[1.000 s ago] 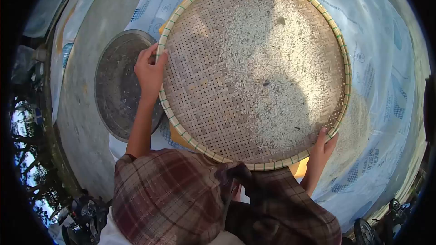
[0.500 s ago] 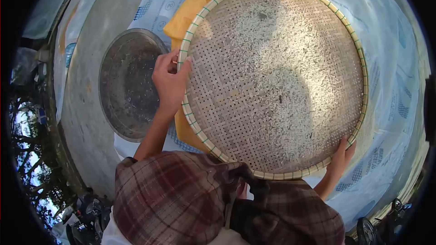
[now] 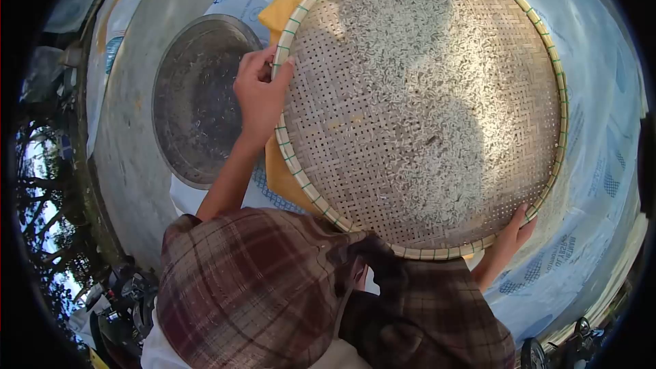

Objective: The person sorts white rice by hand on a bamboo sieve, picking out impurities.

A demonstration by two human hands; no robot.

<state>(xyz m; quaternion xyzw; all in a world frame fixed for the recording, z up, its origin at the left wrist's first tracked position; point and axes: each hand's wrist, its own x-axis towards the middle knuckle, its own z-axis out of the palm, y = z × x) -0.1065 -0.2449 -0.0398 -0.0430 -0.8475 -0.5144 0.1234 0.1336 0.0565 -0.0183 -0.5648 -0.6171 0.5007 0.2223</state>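
A wide round woven tray [image 3: 328, 157] with a pale rim bound in green lies across the view. Many small whitish pieces [image 3: 437, 171] are spread over its middle and upper part, with a few dark bits among them. My left hand [image 3: 263, 92] grips the rim at the left, thumb on the inner side. At the lower right, my right hand [image 3: 512, 236] holds the rim, its fingers partly hidden by the tray.
A round dark metal basin [image 3: 198, 102] with small pale bits stands at the left. Yellow cloth [image 3: 290, 181] shows beneath the tray. Printed white and blue sheeting [image 3: 594, 123] covers the ground. Motorbike parts show at both lower corners.
The view has shifted, so the basin sits higher in it. The tray appears slightly up and to the right, and the pale pieces lie in a somewhat different spread. Both hands still hold the rim.
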